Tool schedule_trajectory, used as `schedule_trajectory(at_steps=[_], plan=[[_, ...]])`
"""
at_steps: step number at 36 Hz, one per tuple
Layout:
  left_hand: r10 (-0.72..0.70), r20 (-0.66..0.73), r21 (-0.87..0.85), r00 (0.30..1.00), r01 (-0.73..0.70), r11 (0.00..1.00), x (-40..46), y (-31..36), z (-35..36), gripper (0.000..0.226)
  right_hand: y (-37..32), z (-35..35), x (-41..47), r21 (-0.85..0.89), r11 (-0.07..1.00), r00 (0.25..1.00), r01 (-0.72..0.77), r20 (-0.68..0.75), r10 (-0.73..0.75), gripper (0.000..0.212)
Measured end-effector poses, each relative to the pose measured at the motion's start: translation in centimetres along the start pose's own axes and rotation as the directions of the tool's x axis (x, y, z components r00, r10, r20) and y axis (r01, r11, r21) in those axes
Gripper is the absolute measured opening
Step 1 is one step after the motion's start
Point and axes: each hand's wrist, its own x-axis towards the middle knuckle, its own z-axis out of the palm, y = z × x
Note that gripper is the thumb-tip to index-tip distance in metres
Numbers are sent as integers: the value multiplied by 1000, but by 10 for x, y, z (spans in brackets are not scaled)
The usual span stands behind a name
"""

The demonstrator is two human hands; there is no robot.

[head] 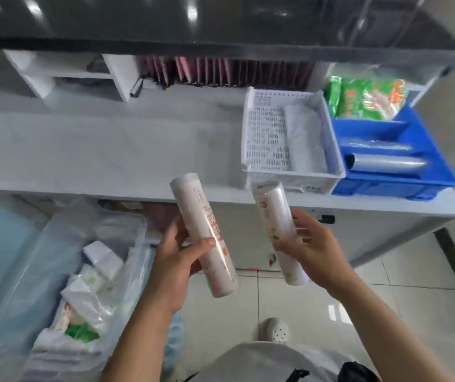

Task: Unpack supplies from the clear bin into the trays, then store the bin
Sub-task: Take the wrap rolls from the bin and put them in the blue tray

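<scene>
Two rolls held upright: left hand (pixel 175 260) grips one (pixel 204 235), right hand (pixel 313 249) the other (pixel 277 232)

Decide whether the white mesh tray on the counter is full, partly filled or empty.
Partly filled. The white mesh tray holds a grey roll along its right side; its left side shows bare mesh.

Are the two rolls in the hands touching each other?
Apart. The head view shows bare desk edge and cabinet front between the left-hand roll and the right-hand roll along their whole length.
</scene>
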Motion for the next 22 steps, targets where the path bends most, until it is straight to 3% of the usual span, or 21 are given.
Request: schedule_trajectory(at_steps=[7,13,22], plan=[[-14,144,77,990,3,997,36,-18,125,73,67,-140,4,17,1000,988,-24,-153,26,59],[-44,191,168,981,11,986,51,-10,181,71,88,-219,7,-8,1000,967,-4,-255,2,56],[-61,170,226,984,21,974,111,12,222,73,78,-280,45,-329,943,936,49,-314,-158,60]])
